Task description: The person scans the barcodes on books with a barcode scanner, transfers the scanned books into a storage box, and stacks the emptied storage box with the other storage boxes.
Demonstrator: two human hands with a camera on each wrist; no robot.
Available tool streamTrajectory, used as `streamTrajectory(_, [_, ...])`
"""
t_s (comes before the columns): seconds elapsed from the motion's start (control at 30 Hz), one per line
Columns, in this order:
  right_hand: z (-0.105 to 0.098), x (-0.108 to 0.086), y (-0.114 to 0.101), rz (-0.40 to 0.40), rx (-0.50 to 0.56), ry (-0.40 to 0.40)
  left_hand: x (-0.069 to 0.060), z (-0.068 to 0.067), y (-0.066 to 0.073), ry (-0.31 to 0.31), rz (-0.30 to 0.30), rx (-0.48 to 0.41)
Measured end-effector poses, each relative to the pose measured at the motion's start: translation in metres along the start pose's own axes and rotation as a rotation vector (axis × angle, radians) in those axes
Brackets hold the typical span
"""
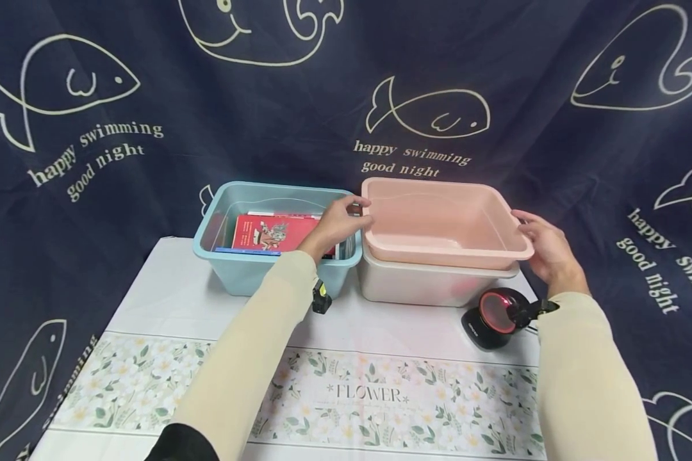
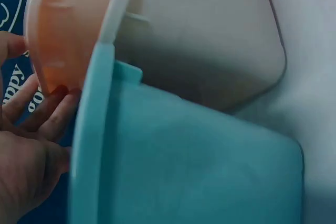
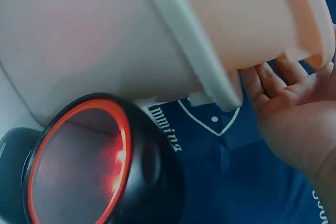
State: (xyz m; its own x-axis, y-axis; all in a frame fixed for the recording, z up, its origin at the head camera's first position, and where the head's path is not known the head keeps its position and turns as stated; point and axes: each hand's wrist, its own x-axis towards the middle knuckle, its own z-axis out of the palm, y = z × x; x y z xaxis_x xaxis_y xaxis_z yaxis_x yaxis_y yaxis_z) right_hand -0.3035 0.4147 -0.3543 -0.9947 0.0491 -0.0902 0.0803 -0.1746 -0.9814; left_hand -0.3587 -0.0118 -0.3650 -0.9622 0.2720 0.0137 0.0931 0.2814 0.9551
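Observation:
A pink plastic bin (image 1: 427, 221) sits nested in the top of a white bin (image 1: 418, 285), its rim standing above the white one. My left hand (image 1: 336, 225) holds its left rim, thumb on top and fingers beneath in the left wrist view. Opposite, my right hand (image 1: 548, 248) holds the right rim, with fingertips under the lip against the pink wall (image 3: 236, 19). No contents show inside the pink bin. What the white bin holds is hidden beneath it.
Close on the left stands a light blue bin (image 1: 250, 275) with books (image 1: 273, 232) in it, a red cover uppermost. A black desktop scanner (image 1: 487, 333) with a red-lit ring stands at the white bin's front right. A dark fish-print cloth (image 1: 277, 128) hangs behind the table.

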Motion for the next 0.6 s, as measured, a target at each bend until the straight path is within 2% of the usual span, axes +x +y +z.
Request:
streamTrajectory(0.07, [0.001,-0.001,0.002,0.016,-0.033,0.016,-0.001,-0.001,-0.001,-0.02,-0.015,0.018])
streamTrajectory(0.17, [0.004,0.001,0.004,0.037,-0.108,0.045,-0.003,-0.002,-0.002,-0.038,-0.007,0.038])
streamTrajectory(0.3, [0.009,0.004,0.005,0.05,-0.232,0.093,-0.007,-0.009,0.001,-0.033,0.032,0.142])
streamTrajectory(0.37, [0.012,0.003,0.004,0.04,-0.376,0.124,-0.009,-0.014,0.003,-0.031,0.049,0.193])
streamTrajectory(0.53, [0.023,-0.007,0.0,-0.022,-0.853,0.185,-0.019,-0.036,0.01,-0.023,0.13,0.311])
streamTrajectory(0.6, [0.029,-0.013,-0.003,-0.065,-0.967,0.201,-0.027,-0.046,0.014,0.0,0.162,0.382])
